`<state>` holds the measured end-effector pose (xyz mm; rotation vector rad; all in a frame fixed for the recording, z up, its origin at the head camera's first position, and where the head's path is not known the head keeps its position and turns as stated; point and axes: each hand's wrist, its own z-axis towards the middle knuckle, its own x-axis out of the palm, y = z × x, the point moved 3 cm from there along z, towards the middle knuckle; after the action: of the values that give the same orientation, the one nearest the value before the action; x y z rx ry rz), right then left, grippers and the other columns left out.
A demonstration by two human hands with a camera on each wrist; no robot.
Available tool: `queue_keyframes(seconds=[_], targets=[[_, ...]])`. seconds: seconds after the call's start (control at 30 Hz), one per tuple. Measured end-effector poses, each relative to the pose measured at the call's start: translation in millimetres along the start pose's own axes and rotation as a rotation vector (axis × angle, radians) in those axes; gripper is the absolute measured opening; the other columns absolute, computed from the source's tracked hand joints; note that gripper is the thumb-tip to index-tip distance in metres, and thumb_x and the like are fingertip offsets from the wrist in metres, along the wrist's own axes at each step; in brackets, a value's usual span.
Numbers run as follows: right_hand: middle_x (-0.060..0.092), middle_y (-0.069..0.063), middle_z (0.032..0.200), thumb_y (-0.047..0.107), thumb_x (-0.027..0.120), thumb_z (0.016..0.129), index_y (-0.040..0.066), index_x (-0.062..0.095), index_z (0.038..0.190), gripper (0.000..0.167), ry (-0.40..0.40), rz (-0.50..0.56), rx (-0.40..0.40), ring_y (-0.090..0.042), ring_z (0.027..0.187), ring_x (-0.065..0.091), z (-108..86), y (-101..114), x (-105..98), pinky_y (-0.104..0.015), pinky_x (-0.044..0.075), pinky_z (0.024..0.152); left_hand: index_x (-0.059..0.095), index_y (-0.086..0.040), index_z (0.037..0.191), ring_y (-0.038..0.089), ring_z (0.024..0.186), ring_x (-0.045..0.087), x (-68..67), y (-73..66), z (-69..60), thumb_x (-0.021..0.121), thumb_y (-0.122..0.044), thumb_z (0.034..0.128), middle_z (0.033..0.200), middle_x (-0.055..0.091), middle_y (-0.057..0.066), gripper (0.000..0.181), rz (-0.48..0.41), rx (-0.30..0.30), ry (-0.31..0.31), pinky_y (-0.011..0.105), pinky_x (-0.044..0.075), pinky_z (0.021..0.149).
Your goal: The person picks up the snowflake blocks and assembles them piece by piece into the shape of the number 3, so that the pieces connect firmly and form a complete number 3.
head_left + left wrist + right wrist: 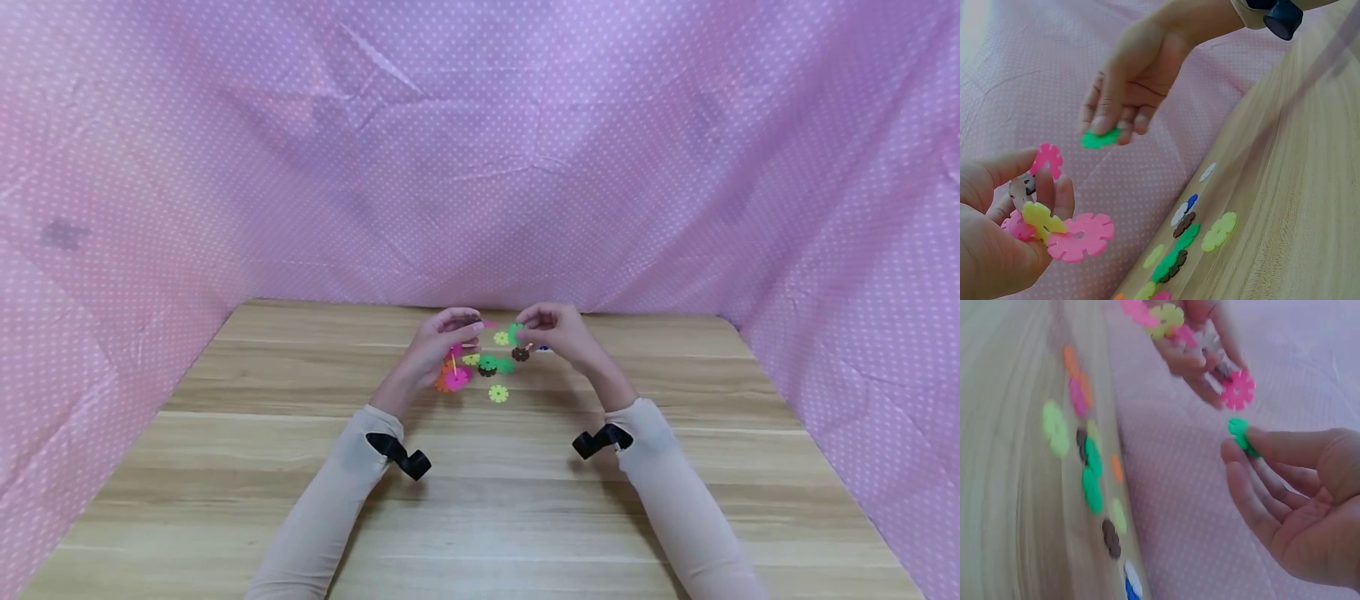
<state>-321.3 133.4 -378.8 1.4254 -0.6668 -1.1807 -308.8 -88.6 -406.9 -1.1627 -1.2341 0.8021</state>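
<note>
My left hand (1004, 219) holds a chain of joined notched plastic discs. In the left wrist view the chain shows a large pink disc (1088, 237), a yellow disc (1043, 222), a smaller pink one, a whitish one and a dark one, with another pink disc (1049, 159) at its far end by the fingertips. Thumb and fingers of my right hand (1304, 494) pinch a green notched disc (1239, 428). In the right wrist view this green disc sits just below the chain's end pink disc (1239, 390), apart from it. Both hands are raised above the table.
Loose notched discs lie on the wooden table (480, 500) beneath the hands: yellow-green (498, 393), brown (521, 354), green (488, 362), pink (457, 380), plus orange, white and blue ones. A pink dotted cloth (480, 167) hangs around the back and sides.
</note>
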Motion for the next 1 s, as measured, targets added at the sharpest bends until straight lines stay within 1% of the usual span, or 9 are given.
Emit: queue_keyframes(seconds=[0.17,0.27,0.37,0.5,0.6,0.73,0.8,0.87,1.0], targets=[[0.074,-0.020,0.094,-0.004,0.072,0.090,-0.015,0.064,0.111,0.025,-0.112,0.112,-0.055,-0.018,0.075,0.074,-0.4,7,8,-0.038,0.064,0.073,0.059,-0.002,0.126,0.015,0.083,0.065,1.1,-0.7,-0.8,0.067,-0.006,0.0972,0.101,0.068,-0.003,0.030,0.010,-0.001,-0.004,0.030,0.063,0.083],[0.072,-0.024,0.096,-0.004,0.070,0.091,-0.016,0.063,0.111,0.024,-0.174,0.166,-0.073,-0.015,0.073,0.073,-0.3,7,11,-0.038,0.064,0.072,0.060,-0.005,0.123,0.013,0.082,0.065,0.3,-1.0,-1.0,0.067,-0.006,0.0975,0.101,0.068,-0.004,0.026,0.005,0.004,-0.007,0.029,0.063,0.083],[0.072,-0.019,0.092,-0.005,0.070,0.091,-0.017,0.063,0.110,0.024,-0.208,0.208,-0.076,-0.013,0.071,0.072,0.4,5,14,-0.036,0.064,0.071,0.061,-0.006,0.120,0.012,0.082,0.066,0.4,-0.9,-1.0,0.066,-0.006,0.0979,0.102,0.069,-0.003,0.023,0.005,0.008,0.007,0.028,0.062,0.082],[0.073,-0.006,0.085,-0.004,0.071,0.091,-0.017,0.063,0.110,0.024,-0.197,0.219,-0.079,-0.011,0.071,0.072,-0.3,5,17,-0.036,0.064,0.071,0.061,-0.007,0.119,0.013,0.083,0.066,0.9,-0.8,-1.3,0.066,-0.007,0.0985,0.103,0.069,-0.003,0.021,0.012,0.009,0.025,0.028,0.062,0.083],[0.073,-0.004,0.085,-0.004,0.070,0.092,-0.017,0.063,0.111,0.025,-0.180,0.225,-0.082,-0.011,0.071,0.072,-1.0,6,18,-0.037,0.065,0.071,0.061,-0.007,0.119,0.013,0.085,0.066,1.0,-1.5,-1.7,0.065,-0.008,0.0990,0.103,0.070,-0.003,0.021,0.021,0.012,0.030,0.032,0.062,0.087],[0.073,0.000,0.083,-0.003,0.071,0.091,-0.017,0.063,0.112,0.025,-0.169,0.226,-0.074,-0.012,0.070,0.072,-0.7,6,20,-0.040,0.065,0.073,0.061,-0.007,0.118,0.012,0.084,0.066,1.0,-2.5,-1.8,0.065,-0.007,0.0993,0.101,0.071,-0.005,0.019,0.030,0.012,0.033,0.042,0.059,0.097],[0.074,0.001,0.083,-0.003,0.071,0.091,-0.016,0.064,0.111,0.025,-0.167,0.218,-0.069,-0.012,0.070,0.072,-0.3,5,20,-0.042,0.064,0.074,0.061,-0.008,0.117,0.011,0.083,0.066,1.0,-2.8,-1.7,0.065,-0.007,0.0991,0.100,0.072,-0.005,0.018,0.032,0.009,0.033,0.044,0.058,0.099],[0.074,-0.001,0.083,-0.003,0.070,0.092,-0.016,0.064,0.111,0.024,-0.160,0.213,-0.066,-0.012,0.070,0.072,-0.3,5,21,-0.041,0.064,0.074,0.062,-0.009,0.114,0.010,0.082,0.067,1.1,-2.7,-1.6,0.065,-0.006,0.0985,0.100,0.073,-0.003,0.016,0.029,0.003,0.035,0.041,0.059,0.097],[0.074,-0.003,0.083,-0.006,0.069,0.091,-0.017,0.064,0.110,0.023,-0.136,0.221,-0.065,-0.012,0.070,0.072,-0.8,3,21,-0.034,0.064,0.070,0.063,-0.009,0.111,0.011,0.082,0.068,1.2,-2.0,-1.9,0.065,-0.004,0.0981,0.111,0.074,0.009,0.014,0.034,-0.006,0.048,0.033,0.062,0.088]])
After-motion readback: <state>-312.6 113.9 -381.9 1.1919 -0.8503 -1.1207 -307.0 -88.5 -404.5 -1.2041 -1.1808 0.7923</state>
